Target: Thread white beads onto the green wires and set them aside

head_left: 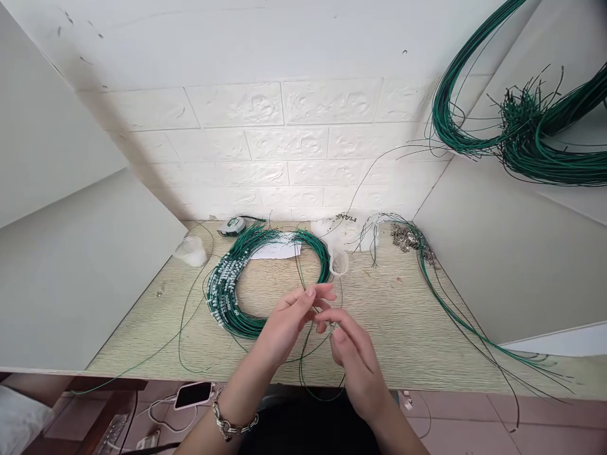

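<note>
Thin green wire [301, 363] hangs in loops below my hands, over the table's front edge. My left hand [296, 316] is closed, its thumb pressed on the wire against the index finger, the other fingers bent. Close beside it, my right hand [358, 360] has its index finger reaching to the left fingertips and its thumb curled in by the wire; the exact grip is partly hidden. Behind my left hand lies a coiled bundle of green wires [251, 327], with many small white beads or tags [222, 294] along its left side.
A tape measure [232, 226], a white cup [190, 251] and a clear cup [339, 261] stand toward the back. Small metal parts [403, 237] are heaped at right, near loose green wires [455, 322]. More wire bundles [521, 136] hang upper right. A phone [193, 395] lies below the table.
</note>
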### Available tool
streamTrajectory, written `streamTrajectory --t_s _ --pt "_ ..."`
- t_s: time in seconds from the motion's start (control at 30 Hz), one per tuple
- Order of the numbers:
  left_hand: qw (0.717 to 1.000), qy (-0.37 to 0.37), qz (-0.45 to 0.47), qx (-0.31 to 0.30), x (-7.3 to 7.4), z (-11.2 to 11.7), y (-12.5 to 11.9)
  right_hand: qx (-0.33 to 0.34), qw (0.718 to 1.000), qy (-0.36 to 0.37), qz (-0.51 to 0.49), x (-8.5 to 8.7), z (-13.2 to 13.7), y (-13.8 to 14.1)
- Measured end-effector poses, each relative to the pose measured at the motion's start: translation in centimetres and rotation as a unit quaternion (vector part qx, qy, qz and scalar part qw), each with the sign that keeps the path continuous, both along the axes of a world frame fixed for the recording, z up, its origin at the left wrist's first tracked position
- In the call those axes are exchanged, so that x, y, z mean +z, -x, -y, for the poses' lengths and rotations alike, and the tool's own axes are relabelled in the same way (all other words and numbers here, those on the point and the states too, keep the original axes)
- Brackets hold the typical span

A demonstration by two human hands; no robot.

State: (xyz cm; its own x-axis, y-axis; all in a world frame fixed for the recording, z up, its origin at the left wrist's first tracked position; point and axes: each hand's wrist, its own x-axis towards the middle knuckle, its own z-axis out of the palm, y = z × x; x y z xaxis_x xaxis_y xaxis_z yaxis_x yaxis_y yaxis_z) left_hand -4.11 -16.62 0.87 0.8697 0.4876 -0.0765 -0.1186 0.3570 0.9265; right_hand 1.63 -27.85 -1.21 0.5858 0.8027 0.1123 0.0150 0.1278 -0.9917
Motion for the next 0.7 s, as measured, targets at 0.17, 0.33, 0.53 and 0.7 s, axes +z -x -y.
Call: streamTrajectory --t_s 0.17,0.33,0.53,0.7 --pt "0.996 0.024 0.005 0.083 0.1 -0.4 -0.1 -0.029 0.994 0.044 -0.091 0.0 -0.2 0.3" --pt "0.993 0.041 0.010 0.114 -0.1 -0.9 0.0 0.053 0.976 0.063 -0.203 -1.6 -0.1 -0.1" --pt "0.989 -0.064 -0.020 0.132 -0.6 -1.3 0.0 0.011 0.976 0.015 -0.215 -2.7 0.6 -0.3" --pt "0.980 -0.117 -0.052 0.152 -0.7 -1.3 -0.2 0.000 0.988 0.011 -0.156 -2.5 1.0 -0.3"
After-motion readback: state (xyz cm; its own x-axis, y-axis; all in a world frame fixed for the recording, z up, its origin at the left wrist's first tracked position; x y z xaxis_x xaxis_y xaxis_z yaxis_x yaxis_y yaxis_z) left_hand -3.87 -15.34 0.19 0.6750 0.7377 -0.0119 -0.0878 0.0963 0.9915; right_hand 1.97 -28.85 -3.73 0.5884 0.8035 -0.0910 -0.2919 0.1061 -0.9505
